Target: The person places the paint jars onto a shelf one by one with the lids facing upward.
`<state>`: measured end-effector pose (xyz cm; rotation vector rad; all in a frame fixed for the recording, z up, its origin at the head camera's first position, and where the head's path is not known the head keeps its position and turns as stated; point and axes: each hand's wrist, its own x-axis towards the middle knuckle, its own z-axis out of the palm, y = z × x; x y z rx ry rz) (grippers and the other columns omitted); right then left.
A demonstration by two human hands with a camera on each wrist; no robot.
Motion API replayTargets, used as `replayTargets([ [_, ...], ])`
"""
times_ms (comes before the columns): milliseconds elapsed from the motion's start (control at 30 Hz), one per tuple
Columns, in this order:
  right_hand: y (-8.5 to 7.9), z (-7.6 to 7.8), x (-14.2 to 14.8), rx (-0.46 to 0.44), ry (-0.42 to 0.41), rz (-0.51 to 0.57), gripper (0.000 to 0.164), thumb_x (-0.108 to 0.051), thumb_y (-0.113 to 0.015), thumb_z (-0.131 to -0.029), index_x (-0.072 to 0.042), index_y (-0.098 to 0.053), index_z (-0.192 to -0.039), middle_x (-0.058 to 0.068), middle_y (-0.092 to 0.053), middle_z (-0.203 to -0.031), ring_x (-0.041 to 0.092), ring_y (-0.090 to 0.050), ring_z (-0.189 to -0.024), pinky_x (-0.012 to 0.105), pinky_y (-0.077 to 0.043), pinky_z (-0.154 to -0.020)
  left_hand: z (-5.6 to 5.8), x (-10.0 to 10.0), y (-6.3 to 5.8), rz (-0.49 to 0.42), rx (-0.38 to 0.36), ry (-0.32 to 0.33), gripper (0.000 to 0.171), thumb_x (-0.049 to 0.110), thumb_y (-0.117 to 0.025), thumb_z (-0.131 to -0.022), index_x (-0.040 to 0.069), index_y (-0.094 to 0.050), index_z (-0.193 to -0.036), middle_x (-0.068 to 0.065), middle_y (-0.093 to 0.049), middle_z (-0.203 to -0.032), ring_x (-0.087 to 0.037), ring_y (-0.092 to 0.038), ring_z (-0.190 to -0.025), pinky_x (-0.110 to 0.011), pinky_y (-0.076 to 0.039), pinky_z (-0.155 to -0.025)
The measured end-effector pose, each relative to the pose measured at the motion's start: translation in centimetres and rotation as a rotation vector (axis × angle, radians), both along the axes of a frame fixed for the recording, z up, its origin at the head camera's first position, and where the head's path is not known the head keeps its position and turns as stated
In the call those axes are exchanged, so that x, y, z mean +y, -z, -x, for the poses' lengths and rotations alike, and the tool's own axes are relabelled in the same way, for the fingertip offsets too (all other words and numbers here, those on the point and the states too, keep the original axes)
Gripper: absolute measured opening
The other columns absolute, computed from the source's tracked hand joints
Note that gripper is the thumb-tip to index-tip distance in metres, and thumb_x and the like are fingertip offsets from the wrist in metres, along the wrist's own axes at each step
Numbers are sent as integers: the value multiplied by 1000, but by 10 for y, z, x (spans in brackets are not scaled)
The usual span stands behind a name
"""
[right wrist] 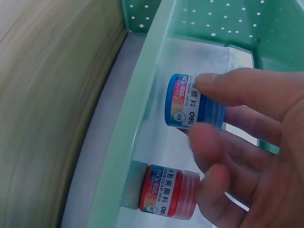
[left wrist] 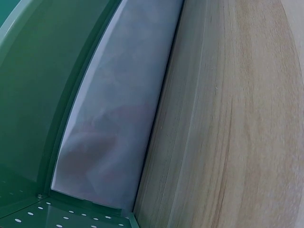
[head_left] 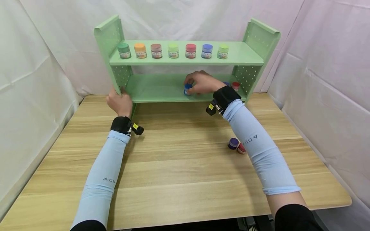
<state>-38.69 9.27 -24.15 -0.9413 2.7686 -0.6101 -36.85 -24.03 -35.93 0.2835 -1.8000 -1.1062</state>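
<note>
My right hand [head_left: 203,82] pinches a blue-lidded paint jar [head_left: 187,89] at the lower tier of a green two-tier shelf [head_left: 162,86]. In the right wrist view, the thumb and fingers hold this blue jar [right wrist: 183,100], which has a printed label; whether its base touches the shelf I cannot tell. A red paint jar [right wrist: 166,192] stands beside those fingers on the same tier. My left hand [head_left: 119,102] grips the front edge of the shelf's left side panel; its fingers are partly hidden. The left wrist view shows the shelf's underside [left wrist: 42,95] but no hand.
On the upper tier stands a row of several coloured paint jars [head_left: 173,50]. Another red jar [head_left: 235,86] and a partly hidden blue jar [head_left: 226,83] are at the lower tier's right end. A purple jar [head_left: 233,143] and a red one [head_left: 241,148] sit on the wooden table [head_left: 173,160].
</note>
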Motion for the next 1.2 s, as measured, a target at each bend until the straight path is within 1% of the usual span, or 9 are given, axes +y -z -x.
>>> replayTargets([
  [33,0,1,-1,-13,13,6,44,-24,-71,-95,-9,-61,-136,13,-65,-135,28,-74,-90,37,-60,-77,0,0,0,-1,-1,0,26,9,-62,-98,7,-75,-121,-11,-76,-121,-24,-75,-113,-42,-58,-94],
  [200,-3,4,-3,-36,83,2,57,-27,-71,-96,-10,-51,-146,15,-61,-140,29,-70,-89,36,-56,-74,-1,0,0,-7,-5,4,26,10,-63,-98,7,-75,-121,-11,-76,-120,-24,-75,-112,-42,-59,-93],
  [400,-7,6,-5,-6,122,-10,48,-29,-71,-96,-11,-57,-138,14,-61,-138,24,-62,-75,35,-50,-69,-1,0,0,-5,2,2,27,9,-62,-98,8,-75,-122,-10,-76,-121,-22,-74,-113,-41,-58,-95],
  [567,-7,7,-6,-47,142,-6,46,-28,-71,-97,-11,-57,-136,14,-60,-137,24,-58,-68,37,-49,-67,-1,1,0,1,8,3,27,9,-63,-98,7,-75,-121,-10,-76,-121,-22,-74,-114,-41,-58,-95],
  [633,-7,7,-6,-59,151,-15,45,-28,-71,-97,-11,-57,-136,13,-60,-135,25,-60,-68,37,-50,-67,-1,1,0,0,4,5,26,9,-63,-98,7,-75,-121,-10,-76,-121,-22,-74,-114,-41,-58,-96],
  [800,-8,9,-8,-50,159,-48,44,-29,-70,-97,-12,-57,-135,10,-62,-128,25,-64,-68,38,-52,-70,1,0,-1,5,2,3,26,9,-63,-99,7,-75,-122,-10,-76,-121,-22,-75,-112,-40,-59,-94],
  [967,-10,12,-10,-63,169,-76,43,-30,-70,-97,-12,-56,-134,10,-62,-122,24,-63,-68,42,-54,-74,1,-1,-2,2,9,3,26,10,-62,-99,8,-75,-122,-9,-76,-121,-21,-74,-113,-40,-58,-95],
  [1067,-10,13,-10,-78,178,-93,43,-30,-69,-97,-13,-56,-134,9,-62,-121,24,-63,-71,43,-55,-76,0,0,-2,-1,6,1,26,10,-63,-99,7,-75,-121,-10,-76,-120,-22,-75,-112,-41,-58,-94],
  [1200,-10,12,-11,-89,186,-105,42,-31,-69,-97,-14,-56,-134,8,-61,-123,26,-66,-80,43,-57,-79,0,0,-1,-5,-1,1,25,10,-63,-99,7,-75,-121,-10,-76,-121,-23,-75,-113,-42,-58,-94],
])
